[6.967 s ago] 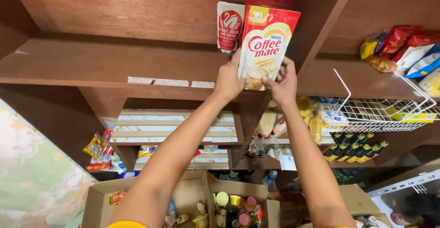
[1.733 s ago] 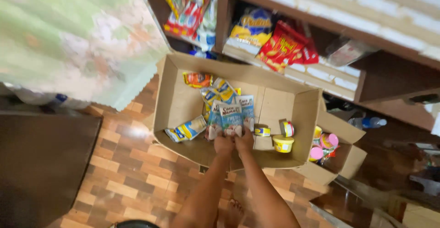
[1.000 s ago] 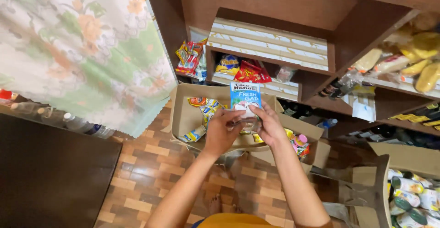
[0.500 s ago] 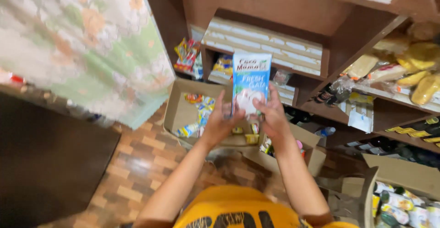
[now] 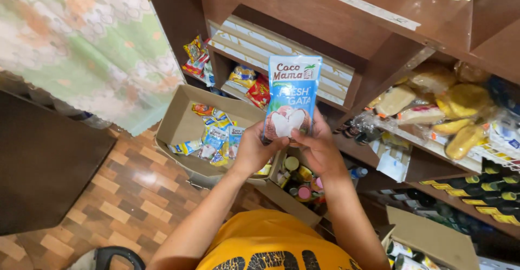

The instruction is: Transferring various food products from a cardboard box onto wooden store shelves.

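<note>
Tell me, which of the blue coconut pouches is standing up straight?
The blue pouch held up in both hands, left hand and right hand, stands upright before the shelves. The other pouches lie flat in the cardboard box on the floor.

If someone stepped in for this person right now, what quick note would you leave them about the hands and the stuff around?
Left hand and right hand: both grip the bottom of a blue coconut-milk pouch, held upright before the wooden shelves.
More pouches of the same kind lie in the open cardboard box on the floor; a second box holds small jars.
Done: one pouch lifted out.
Left: pouch not yet on any shelf.
</note>
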